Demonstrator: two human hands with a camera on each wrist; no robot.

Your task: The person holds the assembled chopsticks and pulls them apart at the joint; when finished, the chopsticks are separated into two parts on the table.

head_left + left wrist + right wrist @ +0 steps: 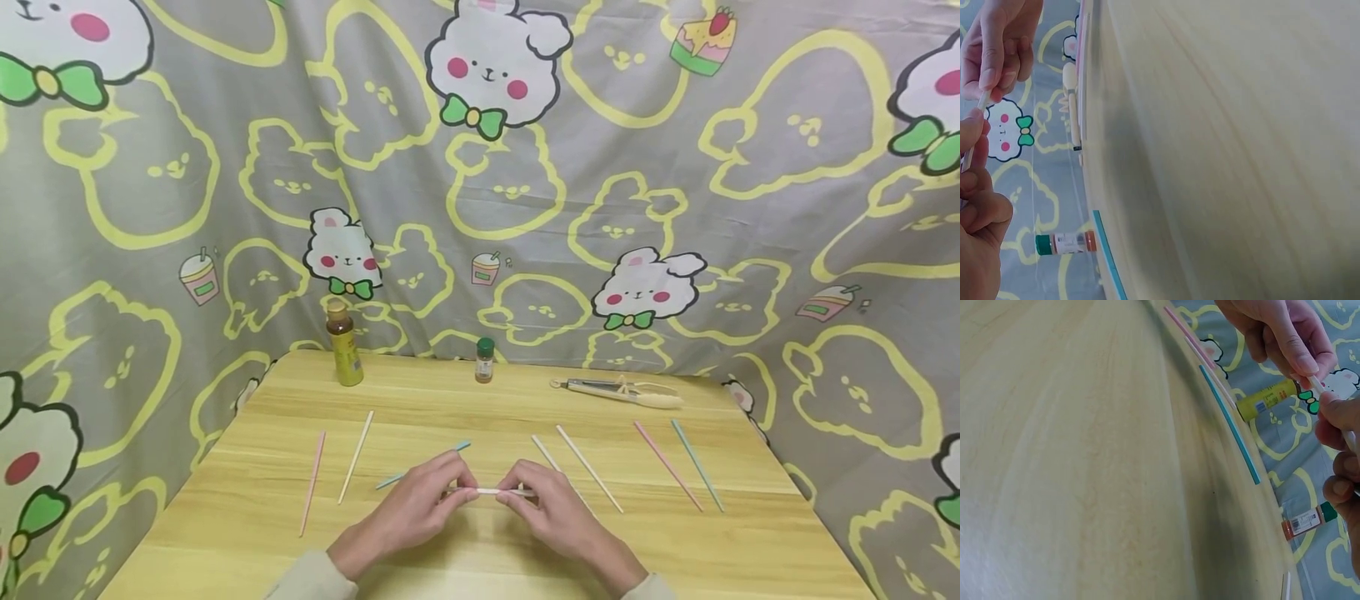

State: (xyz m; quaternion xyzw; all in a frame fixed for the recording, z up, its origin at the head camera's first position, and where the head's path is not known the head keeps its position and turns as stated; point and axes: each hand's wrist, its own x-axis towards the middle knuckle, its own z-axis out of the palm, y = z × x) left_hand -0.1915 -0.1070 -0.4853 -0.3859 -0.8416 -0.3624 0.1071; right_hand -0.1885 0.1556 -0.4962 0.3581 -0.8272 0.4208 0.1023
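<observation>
A thin white straw-like stick [487, 491] is held level above the table, close to its front middle. My left hand [427, 496] pinches it between thumb and fingers on the left. On the right, my right hand [551, 504] pinches it the same way, leaving a short stretch of stick bare between the fingertips. Both fists hide its outer parts. Behind the left hand lies a blue stick [390, 481], partly covered by it. A white stick [550, 454] runs back from behind the right hand. In the right wrist view the held stick [1315, 383] shows between the fingertips.
Left on the table [225, 517] are a pink stick [312, 483] and a cream stick [356, 457]. To the right lie another white [590, 469], a pink [670, 467] and a blue stick [698, 467]. A yellow bottle [345, 350], green-capped jar [484, 362] and tongs [622, 392] line the back.
</observation>
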